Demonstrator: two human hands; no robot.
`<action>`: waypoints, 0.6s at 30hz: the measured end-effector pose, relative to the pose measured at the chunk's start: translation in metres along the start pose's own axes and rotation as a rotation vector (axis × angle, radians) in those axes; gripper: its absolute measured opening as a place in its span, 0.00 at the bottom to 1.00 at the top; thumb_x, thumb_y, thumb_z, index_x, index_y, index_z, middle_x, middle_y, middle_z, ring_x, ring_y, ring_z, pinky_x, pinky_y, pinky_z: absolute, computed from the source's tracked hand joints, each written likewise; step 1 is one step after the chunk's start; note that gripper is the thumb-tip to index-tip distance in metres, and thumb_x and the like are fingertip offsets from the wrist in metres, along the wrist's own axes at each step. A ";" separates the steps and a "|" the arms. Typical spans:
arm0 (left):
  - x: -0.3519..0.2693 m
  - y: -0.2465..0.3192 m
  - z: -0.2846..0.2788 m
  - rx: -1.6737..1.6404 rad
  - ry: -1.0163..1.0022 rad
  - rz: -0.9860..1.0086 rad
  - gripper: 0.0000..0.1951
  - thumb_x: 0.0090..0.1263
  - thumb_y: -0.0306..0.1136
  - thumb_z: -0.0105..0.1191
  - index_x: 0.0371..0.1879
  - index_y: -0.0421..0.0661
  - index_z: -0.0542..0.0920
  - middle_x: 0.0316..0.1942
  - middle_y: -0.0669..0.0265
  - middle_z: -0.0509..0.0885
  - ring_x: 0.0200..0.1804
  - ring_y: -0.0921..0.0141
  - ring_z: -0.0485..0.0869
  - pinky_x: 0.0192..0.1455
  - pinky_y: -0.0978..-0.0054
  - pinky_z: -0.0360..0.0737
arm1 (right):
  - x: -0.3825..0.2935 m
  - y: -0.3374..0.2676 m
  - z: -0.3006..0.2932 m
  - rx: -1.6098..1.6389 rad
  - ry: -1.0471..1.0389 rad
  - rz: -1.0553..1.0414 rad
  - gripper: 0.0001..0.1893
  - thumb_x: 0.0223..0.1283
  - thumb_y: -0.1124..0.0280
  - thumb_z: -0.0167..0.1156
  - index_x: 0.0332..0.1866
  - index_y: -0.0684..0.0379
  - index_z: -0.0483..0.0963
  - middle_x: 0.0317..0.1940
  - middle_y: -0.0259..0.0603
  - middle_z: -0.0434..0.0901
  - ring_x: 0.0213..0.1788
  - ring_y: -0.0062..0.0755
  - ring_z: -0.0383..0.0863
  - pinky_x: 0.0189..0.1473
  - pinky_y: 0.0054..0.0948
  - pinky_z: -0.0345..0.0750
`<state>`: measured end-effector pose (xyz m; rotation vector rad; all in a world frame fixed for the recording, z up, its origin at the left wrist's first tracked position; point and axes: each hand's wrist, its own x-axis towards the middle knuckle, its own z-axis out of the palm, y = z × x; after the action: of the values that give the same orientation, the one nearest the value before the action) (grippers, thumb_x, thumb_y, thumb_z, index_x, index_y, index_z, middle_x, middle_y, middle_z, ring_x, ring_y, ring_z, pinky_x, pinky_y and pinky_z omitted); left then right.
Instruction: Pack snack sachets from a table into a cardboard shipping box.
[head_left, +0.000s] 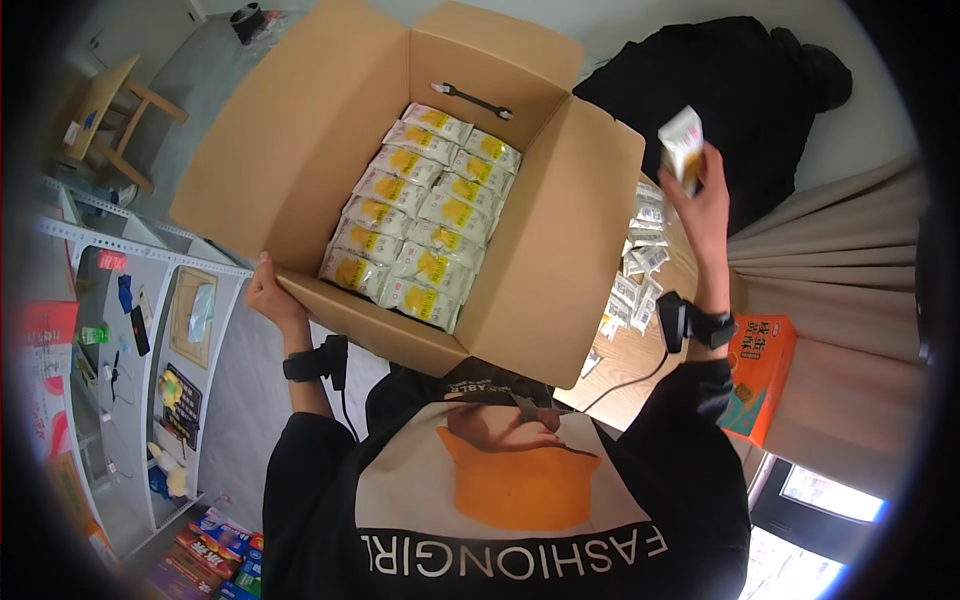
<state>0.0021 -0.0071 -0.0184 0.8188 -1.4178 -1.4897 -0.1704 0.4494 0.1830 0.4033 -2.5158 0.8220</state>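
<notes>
A large open cardboard box (555, 247) stands before me with its flaps spread. Inside, small white-and-yellow snack packets (390, 187) lie overlapping in two rows. My left hand (276, 294) grips the box at its near left corner, the thumb on the edge and some fingers hidden. Raised to the right of the box, my right hand (701, 199) holds a single snack packet (682, 142) between thumb and fingers, apart from the box. Below that hand, more loose packets (641, 262) lie scattered on a wooden table (626, 367), partly covered by the right flap.
An orange carton (765, 375) stands beyond my right forearm. Black cloth (720, 97) covers something at the far right, near a beige curtain (832, 225). Left are white shelves (135, 315) with small items and a wooden stool (124, 120). Colourful boxes (210, 555) sit at lower left.
</notes>
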 end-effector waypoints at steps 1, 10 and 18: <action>0.001 -0.002 0.001 -0.011 0.002 0.004 0.15 0.67 0.33 0.52 0.20 0.34 0.79 0.20 0.69 0.79 0.24 0.81 0.73 0.27 0.80 0.70 | 0.015 -0.023 0.010 0.062 -0.065 -0.048 0.27 0.42 0.71 0.65 0.52 0.64 0.68 0.42 0.48 0.76 0.47 0.40 0.76 0.50 0.32 0.71; -0.002 0.000 0.006 0.061 0.007 0.039 0.21 0.66 0.35 0.53 0.11 0.47 0.61 0.14 0.78 0.61 0.21 0.82 0.57 0.21 0.78 0.52 | 0.084 -0.124 0.179 -0.013 -0.713 -0.322 0.36 0.42 0.61 0.64 0.58 0.67 0.63 0.50 0.57 0.73 0.54 0.50 0.72 0.55 0.37 0.69; -0.003 0.006 -0.005 0.078 0.026 0.064 0.21 0.65 0.35 0.55 0.10 0.48 0.62 0.14 0.78 0.62 0.20 0.82 0.57 0.22 0.78 0.52 | 0.065 -0.110 0.294 -0.596 -1.234 -0.092 0.13 0.31 0.70 0.65 0.30 0.59 0.82 0.38 0.48 0.82 0.40 0.42 0.83 0.43 0.34 0.79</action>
<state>0.0093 -0.0061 -0.0132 0.8294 -1.4771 -1.3785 -0.2788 0.1744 0.0585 1.0095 -3.5636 -0.4432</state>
